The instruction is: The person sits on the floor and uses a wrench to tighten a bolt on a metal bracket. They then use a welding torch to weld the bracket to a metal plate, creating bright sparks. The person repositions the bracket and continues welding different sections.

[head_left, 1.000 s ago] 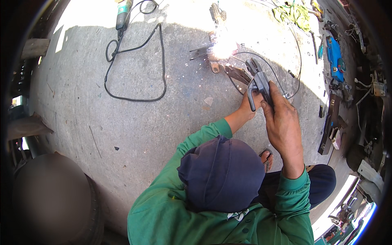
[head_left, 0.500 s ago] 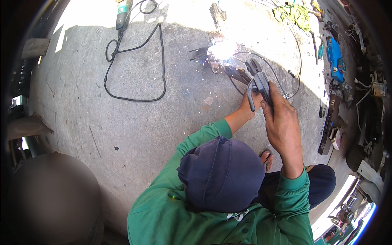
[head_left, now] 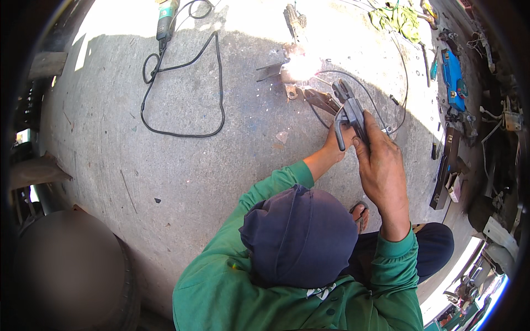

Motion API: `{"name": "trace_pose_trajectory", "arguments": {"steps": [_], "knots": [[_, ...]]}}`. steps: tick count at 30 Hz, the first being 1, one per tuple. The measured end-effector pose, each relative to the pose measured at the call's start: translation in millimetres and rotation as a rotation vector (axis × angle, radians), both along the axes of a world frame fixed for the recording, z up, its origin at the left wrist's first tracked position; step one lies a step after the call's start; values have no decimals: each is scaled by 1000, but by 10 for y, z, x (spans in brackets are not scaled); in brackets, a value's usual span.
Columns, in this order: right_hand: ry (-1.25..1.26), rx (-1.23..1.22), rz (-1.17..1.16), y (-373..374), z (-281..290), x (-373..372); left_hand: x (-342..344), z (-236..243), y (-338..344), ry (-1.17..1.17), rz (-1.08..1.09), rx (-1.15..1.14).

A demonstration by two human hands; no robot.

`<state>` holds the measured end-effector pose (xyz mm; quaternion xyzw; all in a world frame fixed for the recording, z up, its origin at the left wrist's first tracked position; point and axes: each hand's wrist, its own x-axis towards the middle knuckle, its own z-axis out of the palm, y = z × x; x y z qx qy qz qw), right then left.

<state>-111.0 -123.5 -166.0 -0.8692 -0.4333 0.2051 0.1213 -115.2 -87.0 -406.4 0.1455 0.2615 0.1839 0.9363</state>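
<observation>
R hand (head_left: 383, 165) wrapped round electrode holder (head_left: 356, 117). L hand (head_left: 332, 143) partly hidden behind, can't tell its grip. Arc (head_left: 302, 67) glares at metal pc (head_left: 291, 91).

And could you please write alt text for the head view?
Seen from above, a person in green sleeves holds a dark electrode holder in the right hand, the left hand partly hidden behind it, near a bright glare over metal parts on concrete. A corded power tool lies upper left.

White glare (head_left: 302, 67) over metal (head_left: 291, 92), sunlit concrete (head_left: 243, 16) washed out — grey shade below, round lower-left blur (head_left: 72, 270), dark fisheye rim
</observation>
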Motion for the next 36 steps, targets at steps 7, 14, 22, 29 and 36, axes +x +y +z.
{"name": "trace_pose_trajectory", "arguments": {"steps": [7, 14, 22, 29, 36], "knots": [[46, 35, -6, -28, -15, 21, 20, -96, -30, -20, 23, -16], [28, 249, -208, -489, 867, 222, -91, -53, -65, 140, -21, 108], [-352, 299, -344, -1945, 1485, 1556, -469, 282, -65, 110, -31, -11], [-696, 329, -385, -3032, 1412, 2632, -1480, 250, -131, 373, 76, -12], [-681, 255, -308, -2840, 1066, 2625, -1977, 464, 97, 746, -32, 309]]}}
